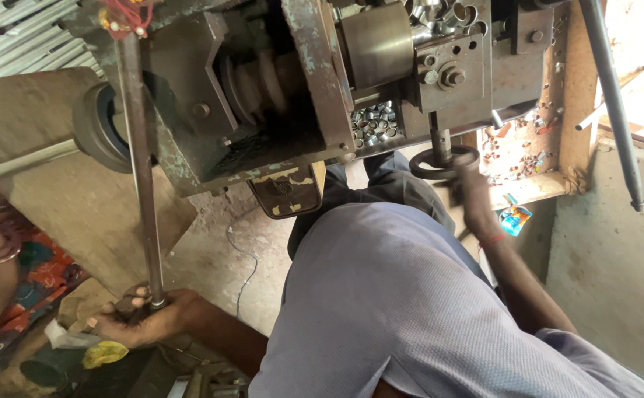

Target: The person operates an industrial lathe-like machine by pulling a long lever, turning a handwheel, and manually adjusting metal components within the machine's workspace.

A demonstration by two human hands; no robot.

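My left hand (139, 315) grips the lower end of a long steel rod (139, 147) that runs up into a grimy metal machine (278, 88). My right hand (475, 193) reaches up and holds the rim of a small black handwheel (431, 166) under the machine. My grey-blue shirt (403, 309) fills the lower middle of the view. Several small cut metal rings (375, 124) lie in a pocket of the machine, and more sit on top (440, 13).
Another person in orange patterned clothing with bangles (1, 254) stands at the left edge. A wooden tray (528, 144) with small parts is at the right, beside a slanted dark pipe (615, 103). Below are concrete floor, a wire (245, 265) and scrap.
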